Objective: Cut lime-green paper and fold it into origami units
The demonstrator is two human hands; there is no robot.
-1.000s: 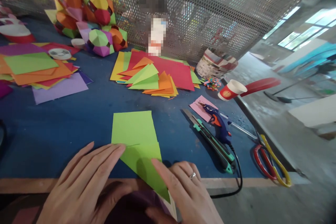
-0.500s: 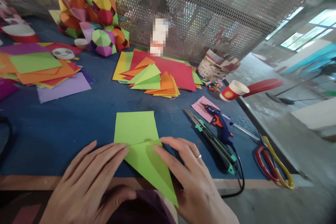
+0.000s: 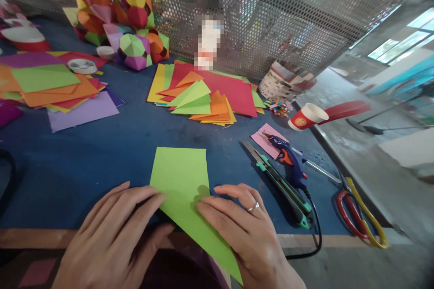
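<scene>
A light green sheet of paper (image 3: pixel 185 180) lies at the table's front edge, its pointed lower corner reaching past the edge towards me. My left hand (image 3: pixel 111 230) rests its outstretched fingertips on the sheet's left side, thumb held apart below. Along the right side, my right hand (image 3: pixel 242 223), with a ring on one finger, grips the paper; where its thumb lies is hidden. To the right of that hand are a green and black box cutter (image 3: pixel 280 187) with its blade out and a blue glue gun (image 3: pixel 290 158) on a pink paper piece (image 3: pixel 267 140).
Red and yellow scissors (image 3: pixel 361 212) lie by the right edge, near a paper cup (image 3: pixel 307 116). Coloured paper stacks (image 3: pixel 227 86) and more sheets (image 3: pixel 84 110) lie farther back. Folded paper balls (image 3: pixel 132 47) stand before a perforated metal panel (image 3: pixel 271 18).
The line across the middle of the green paper no longer shows. The sheet has shifted slightly to the right, and my right fingers have drawn closer together on it.
</scene>
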